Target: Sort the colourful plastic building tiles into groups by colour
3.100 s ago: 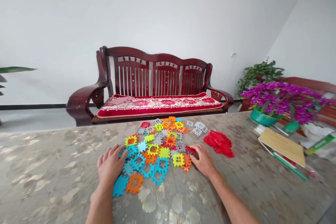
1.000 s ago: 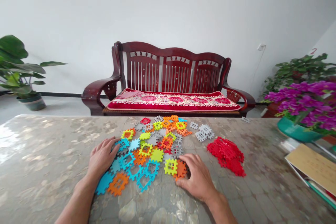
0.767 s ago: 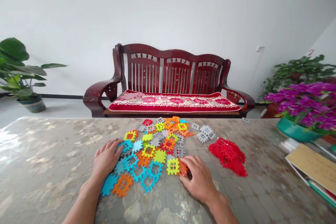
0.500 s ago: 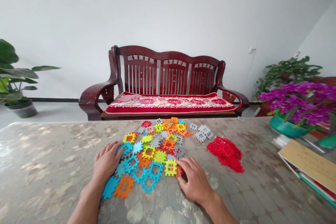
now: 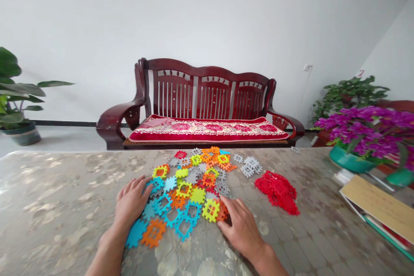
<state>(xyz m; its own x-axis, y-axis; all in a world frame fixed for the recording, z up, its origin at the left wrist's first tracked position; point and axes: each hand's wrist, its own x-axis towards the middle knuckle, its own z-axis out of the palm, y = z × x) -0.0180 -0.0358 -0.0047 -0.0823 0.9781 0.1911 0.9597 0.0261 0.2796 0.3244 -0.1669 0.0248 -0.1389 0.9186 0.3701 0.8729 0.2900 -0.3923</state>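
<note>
My left hand [image 5: 132, 202] lies palm down along the left side of a spread of plastic interlocking puzzle tiles, fingers stretched out. Beside its thumb are blue tiles [image 5: 156, 184], some with window-like holes. At the right side, my right hand [image 5: 241, 226] rests with its thumb apart and its fingertips touching an orange tile [image 5: 222, 211]. That tile sits against a yellow-green window tile [image 5: 211, 210]. Another orange tile [image 5: 153, 233] lies nearest me between my arms. Neither hand lifts anything.
A heap of red tiles [image 5: 277, 192] and a small group of grey tiles [image 5: 251, 166] lie to the right. Farther right are purple flowers [image 5: 365, 131] in a teal pot and a tan folder [image 5: 378, 205]. Beyond the table [image 5: 64, 207] stands a wooden bench [image 5: 213, 69].
My right hand has shifted slightly, and more of the orange tile by its fingertips shows. The yellow-green tile beside it has turned a little. My left hand is nearly unmoved.
</note>
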